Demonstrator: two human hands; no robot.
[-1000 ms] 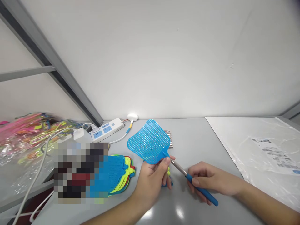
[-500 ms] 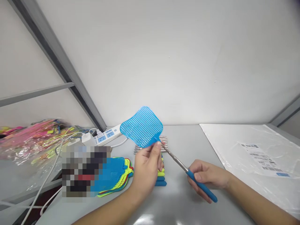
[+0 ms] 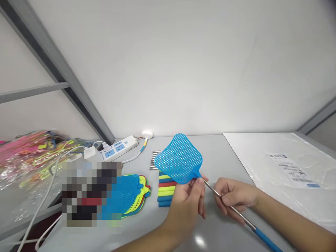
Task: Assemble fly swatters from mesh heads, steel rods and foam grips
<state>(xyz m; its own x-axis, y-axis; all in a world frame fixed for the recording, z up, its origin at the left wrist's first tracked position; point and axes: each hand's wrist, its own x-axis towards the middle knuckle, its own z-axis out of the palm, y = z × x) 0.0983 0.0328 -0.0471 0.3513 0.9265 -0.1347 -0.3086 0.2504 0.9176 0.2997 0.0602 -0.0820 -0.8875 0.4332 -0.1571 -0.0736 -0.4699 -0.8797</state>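
A blue fly swatter [image 3: 181, 159] with a perforated head and a metal telescopic rod is held above the table. My left hand [image 3: 187, 201] pinches it at the neck, where the head meets the rod. Farther down, my right hand [image 3: 235, 197] is closed around the metal rod, above the blue handle grip [image 3: 266, 239]. Behind the left hand lies a row of blue, yellow and red handles [image 3: 166, 189], with several metal rods [image 3: 155, 159] partly hidden by the swatter head. Left of these is a stack of loose swatter heads [image 3: 131, 192].
A white power strip [image 3: 119, 148] with cables stands by the wall. Plastic bags of colourful items [image 3: 39, 157] fill the far left, near a grey metal frame [image 3: 70, 84]. On the right lies a white labelled plastic package [image 3: 283, 168]. A pixelated patch hides the front left.
My right hand has shifted from the blue grip to the metal rod, and more rod shows between head and grip. The left hand and swatter head sit farther right and lower.
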